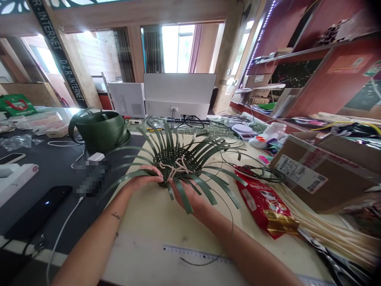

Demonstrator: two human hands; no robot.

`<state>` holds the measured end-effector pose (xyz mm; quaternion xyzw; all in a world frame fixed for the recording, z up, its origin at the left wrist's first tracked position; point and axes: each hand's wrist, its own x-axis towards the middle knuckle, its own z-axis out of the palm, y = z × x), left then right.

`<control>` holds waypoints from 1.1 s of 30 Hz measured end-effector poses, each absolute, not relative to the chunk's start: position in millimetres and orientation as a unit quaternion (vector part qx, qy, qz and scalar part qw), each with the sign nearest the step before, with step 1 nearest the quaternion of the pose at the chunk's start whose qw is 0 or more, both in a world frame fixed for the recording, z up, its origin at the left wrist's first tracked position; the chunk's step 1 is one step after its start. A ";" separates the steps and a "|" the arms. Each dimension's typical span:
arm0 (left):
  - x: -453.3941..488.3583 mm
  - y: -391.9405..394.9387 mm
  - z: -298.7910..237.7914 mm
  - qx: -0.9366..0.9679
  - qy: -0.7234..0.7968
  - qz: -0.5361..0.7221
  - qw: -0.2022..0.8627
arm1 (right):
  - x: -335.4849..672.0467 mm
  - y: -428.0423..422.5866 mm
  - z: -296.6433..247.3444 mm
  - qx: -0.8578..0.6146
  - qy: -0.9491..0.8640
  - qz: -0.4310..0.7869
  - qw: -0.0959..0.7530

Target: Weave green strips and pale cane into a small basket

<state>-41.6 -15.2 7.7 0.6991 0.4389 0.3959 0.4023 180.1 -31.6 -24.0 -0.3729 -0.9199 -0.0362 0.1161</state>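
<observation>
A half-woven green basket (175,154), its strips splayed outward, sat on the cream tabletop (143,234). The left hand (149,178) pinched its near rim; the right hand (191,192) gripped that rim just beside. A ruler (193,253) lay nearer, a red panda-printed pouch (256,198) rightward, coiled green strapping (101,133) leftward.

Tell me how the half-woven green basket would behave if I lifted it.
The green basket is probably light, being woven from thin strips. Its wall should stay fairly firm, since it holds a round shape. The unwoven strips would likely flex and spring, as they're long, narrow and arch outward from the rim.
</observation>
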 end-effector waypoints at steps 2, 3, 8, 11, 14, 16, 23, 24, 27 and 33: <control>-42.5 -19.9 5.4 0.646 0.469 0.460 0.390 | 175.7 -27.7 -31.4 -0.379 -0.910 -0.056 0.158; -41.8 -23.0 3.9 0.618 0.489 0.479 0.387 | 174.8 -24.5 -35.4 -0.376 -0.907 -0.066 0.179; -39.0 -46.4 -10.4 0.553 0.555 0.503 0.364 | 175.5 -11.6 -50.0 -0.359 -0.892 -0.099 0.257; -35.7 -62.8 -22.0 0.577 0.613 0.461 0.280 | 175.9 -12.8 -48.6 -0.360 -0.879 -0.107 0.294; -21.3 -75.0 -30.4 0.624 0.625 0.442 0.158 | 176.3 -17.5 -40.0 -0.359 -0.874 -0.105 0.310; -7.0 -78.3 -33.7 0.662 0.576 0.474 0.070 | 176.4 -20.5 -31.9 -0.349 -0.882 -0.091 0.304; 16.3 -63.7 -37.4 0.770 0.537 0.328 -0.101 | 174.6 -22.7 -23.4 -0.372 -0.886 -0.087 0.264; 14.6 -61.5 -36.6 0.777 0.539 0.308 -0.102 | 174.7 -22.1 -25.1 -0.374 -0.885 -0.097 0.257; 7.5 -57.4 -31.9 0.794 0.528 0.290 -0.086 | 175.4 -20.5 -28.2 -0.368 -0.890 -0.118 0.240; 2.9 -51.8 -22.9 0.787 0.526 0.320 -0.029 | 175.2 -19.1 -25.9 -0.364 -0.889 -0.120 0.252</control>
